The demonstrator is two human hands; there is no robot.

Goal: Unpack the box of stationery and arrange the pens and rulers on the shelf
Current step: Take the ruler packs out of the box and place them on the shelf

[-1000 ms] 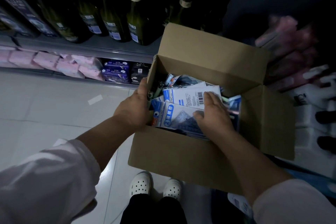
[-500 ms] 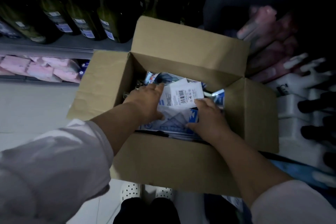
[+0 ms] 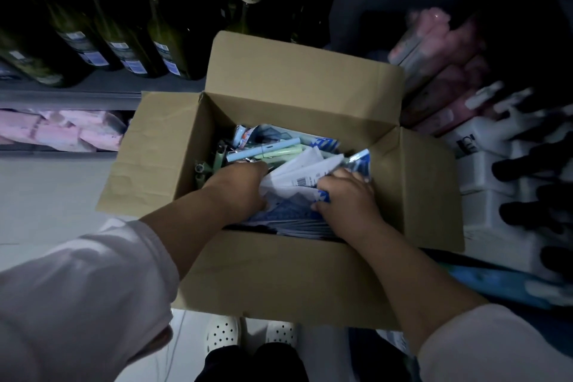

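Head camera, looking down in dim light: a person in white sleeves is reaching with both bare hands into an open cardboard box (image 3: 279, 273), its brown flaps folding outward on every side. The box is sitting straight ahead of the person, between a shelf of bottles and a stack of goods on the right, and what it is resting on is not showing. Inside, a loose heap of blue-and-white packets (image 3: 294, 211) is filling the near and right part, one showing a barcode, the lowest ones showing blue printed shapes. Behind them, toward the far left corner, pens (image 3: 263, 149) in pale blue and pale green are lying crosswise, some in wrappers. The left hand (image 3: 238, 189) is digging into the packets, its fingers curling down out of sight around their left edge. The right hand (image 3: 347, 198) is gripping the same heap from the right, its thumb pressing on top and its fingers curling over the far edge. Dark green bottles (image 3: 124, 40) are lining the shelf (image 3: 77, 96) at the upper left, with pink packs (image 3: 62, 130) lying below. White spray bottles (image 3: 483, 146) and pink bottles (image 3: 440, 49) are crowding the right. White shoes (image 3: 223, 332) are showing below the box.
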